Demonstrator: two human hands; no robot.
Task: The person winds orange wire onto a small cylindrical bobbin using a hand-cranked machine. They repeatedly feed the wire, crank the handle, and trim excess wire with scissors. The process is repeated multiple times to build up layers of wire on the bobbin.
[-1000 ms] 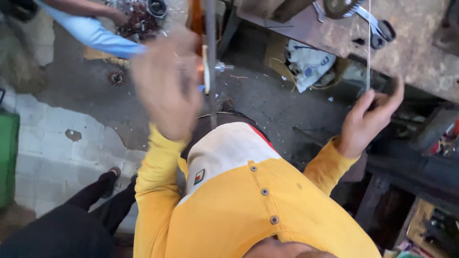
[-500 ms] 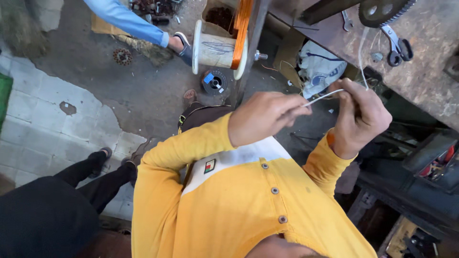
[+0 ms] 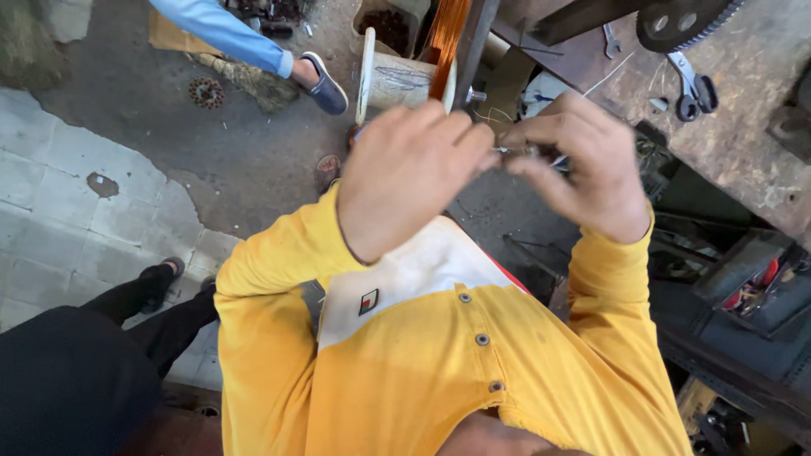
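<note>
Meeting in front of the chest, the left hand (image 3: pixel 405 181) and the right hand (image 3: pixel 583 165) come together fingertip to fingertip over a thin pale wire (image 3: pixel 610 74). The left hand is curled nearly closed, its back to the camera, with the finger ends pointing right toward the other hand. The right hand is also curled, thumb and forefinger pressed together on a small piece at the point where the two hands meet; blur there hides exactly how the left fingers grip it. From that pinch the wire runs up and to the right, past the right hand's knuckles, and ends over the rusty table (image 3: pixel 743 143). Just behind the left hand stands a pale spool (image 3: pixel 397 78) wound with copper-coloured wire, mounted beside a dark upright bar. On the table, well apart from the hands, lie scissors (image 3: pixel 694 84) and a large toothed gear (image 3: pixel 684 19) at the top edge. Yellow sleeves cover both forearms. On the concrete floor (image 3: pixel 169 152) at upper left another person's blue sleeve and dark shoe (image 3: pixel 323 83) show.
</note>
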